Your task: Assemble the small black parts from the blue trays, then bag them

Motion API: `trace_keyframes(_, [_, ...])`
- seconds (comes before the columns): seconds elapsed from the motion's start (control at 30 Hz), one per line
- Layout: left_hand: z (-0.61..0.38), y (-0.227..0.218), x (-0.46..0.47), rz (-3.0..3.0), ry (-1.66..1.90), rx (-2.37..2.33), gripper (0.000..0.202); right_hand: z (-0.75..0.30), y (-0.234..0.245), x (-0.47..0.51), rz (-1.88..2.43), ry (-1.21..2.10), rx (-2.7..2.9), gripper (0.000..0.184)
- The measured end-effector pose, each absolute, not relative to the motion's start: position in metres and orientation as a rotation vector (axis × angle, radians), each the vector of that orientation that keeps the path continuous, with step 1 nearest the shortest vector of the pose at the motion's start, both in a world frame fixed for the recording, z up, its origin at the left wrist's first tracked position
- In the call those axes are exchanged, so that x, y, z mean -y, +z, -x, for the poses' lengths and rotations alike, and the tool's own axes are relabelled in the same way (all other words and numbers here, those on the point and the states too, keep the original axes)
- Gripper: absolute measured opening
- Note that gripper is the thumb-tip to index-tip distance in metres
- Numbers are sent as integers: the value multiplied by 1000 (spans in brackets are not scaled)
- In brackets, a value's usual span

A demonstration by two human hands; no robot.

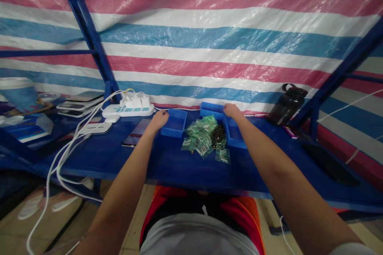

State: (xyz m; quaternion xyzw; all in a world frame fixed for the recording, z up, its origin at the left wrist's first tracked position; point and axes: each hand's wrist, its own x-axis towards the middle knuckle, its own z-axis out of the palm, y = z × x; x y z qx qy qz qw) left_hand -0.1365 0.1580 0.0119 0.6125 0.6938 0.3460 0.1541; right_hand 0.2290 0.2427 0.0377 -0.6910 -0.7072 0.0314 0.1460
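Observation:
My left hand (160,119) is closed at the left rim of a small blue plastic tray (174,132), which looks bare inside. My right hand (231,110) has its fingers pinched at the corner where a second blue tray (209,108) at the back meets a third blue tray (235,140) on the right. Which of these two it grips is hard to tell. Between the trays lies a heap of small clear bags (199,133) with greenish contents. A pile of small dark metal pieces (218,134) sits against the heap's right side.
Left of the trays are a phone (137,132), a white power strip (128,110) with plugs, and white cables (64,147) hanging over the edge of the blue table (185,171). A dark bottle (287,104) stands at the back right. Striped sheeting (209,40) hangs behind.

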Motion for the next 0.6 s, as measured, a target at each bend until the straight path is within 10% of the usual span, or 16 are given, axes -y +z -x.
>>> trace_keyframes(0.6, [112, -1, -152, -1722, 999, -1918, 36, -247, 41, -239, 1786, 488, 2059, 15])
